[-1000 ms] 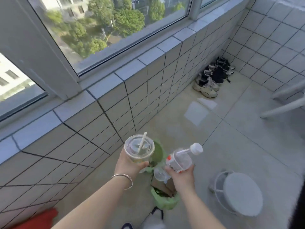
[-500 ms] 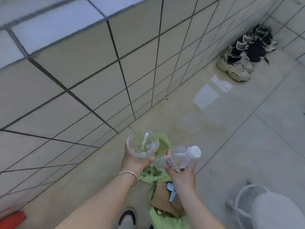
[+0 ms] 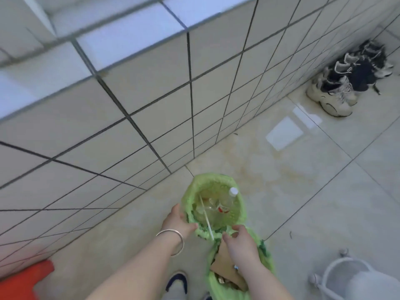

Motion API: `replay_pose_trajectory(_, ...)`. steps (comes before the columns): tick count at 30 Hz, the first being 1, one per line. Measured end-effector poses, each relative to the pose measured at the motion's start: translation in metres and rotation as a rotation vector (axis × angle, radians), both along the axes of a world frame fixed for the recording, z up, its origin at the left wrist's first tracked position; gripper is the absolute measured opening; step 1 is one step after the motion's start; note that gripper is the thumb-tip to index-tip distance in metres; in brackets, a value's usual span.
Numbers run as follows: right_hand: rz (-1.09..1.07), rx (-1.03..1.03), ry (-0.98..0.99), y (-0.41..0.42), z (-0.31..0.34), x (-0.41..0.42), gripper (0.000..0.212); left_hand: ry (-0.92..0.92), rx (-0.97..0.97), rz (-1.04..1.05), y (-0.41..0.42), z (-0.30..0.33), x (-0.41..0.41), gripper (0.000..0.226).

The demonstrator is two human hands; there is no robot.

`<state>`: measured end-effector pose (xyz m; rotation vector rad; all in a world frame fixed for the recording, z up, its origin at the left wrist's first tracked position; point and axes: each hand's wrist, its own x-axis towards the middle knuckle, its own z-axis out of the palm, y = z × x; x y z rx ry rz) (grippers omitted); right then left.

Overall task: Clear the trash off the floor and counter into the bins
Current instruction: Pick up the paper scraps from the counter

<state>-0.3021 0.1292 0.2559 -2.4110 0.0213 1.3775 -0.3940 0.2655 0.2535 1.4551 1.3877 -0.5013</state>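
Note:
Two bins lined with green bags stand on the floor by the tiled wall. The far bin (image 3: pixel 240 204) holds a clear plastic bottle (image 3: pixel 227 201) with a white cap and a clear cup with a white straw (image 3: pixel 206 219). The near bin (image 3: pixel 265 252) holds brown cardboard (image 3: pixel 223 265). My left hand (image 3: pixel 177 221) hovers at the far bin's left rim, fingers loose, holding nothing. My right hand (image 3: pixel 240 241) hangs over the gap between the two bins, fingers relaxed and empty.
A low tiled wall (image 3: pixel 151 109) runs along the left. Several sneakers (image 3: pixel 346 83) lie at the far right corner. A white round stool (image 3: pixel 355 280) sits at the lower right, an orange object (image 3: pixel 23 280) at the lower left. My shoe (image 3: pixel 176 284) shows below.
Both hands let go: the cup and the bottle dropped from my hands into the far green bin. The view tilted further down toward the floor.

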Motion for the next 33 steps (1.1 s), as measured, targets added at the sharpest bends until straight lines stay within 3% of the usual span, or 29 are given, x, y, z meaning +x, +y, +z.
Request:
replay_pose_trajectory(7,0.143,0.198,-0.079,0.033,0.127,-0.027,0.039,-0.185,0.058,0.183,-0.005,0.124,-0.023,0.058)
replay_pose_trajectory(13,0.328,0.503,-0.143,0.065,0.273,-0.104,0.029,-0.359,0.252,0.391,-0.013,0.264,-0.113,0.037)
replay_pose_trajectory(21,0.697,0.763,-0.07,0.096,0.406,-0.287,0.022,-0.378,0.529,0.779,-0.028,0.405,-0.322,0.029)
replay_pose_trajectory(33,1.137,0.867,0.223,0.035,0.482,-0.665,0.018,-0.239,0.81,1.287,-0.179,0.498,-0.701,0.018)
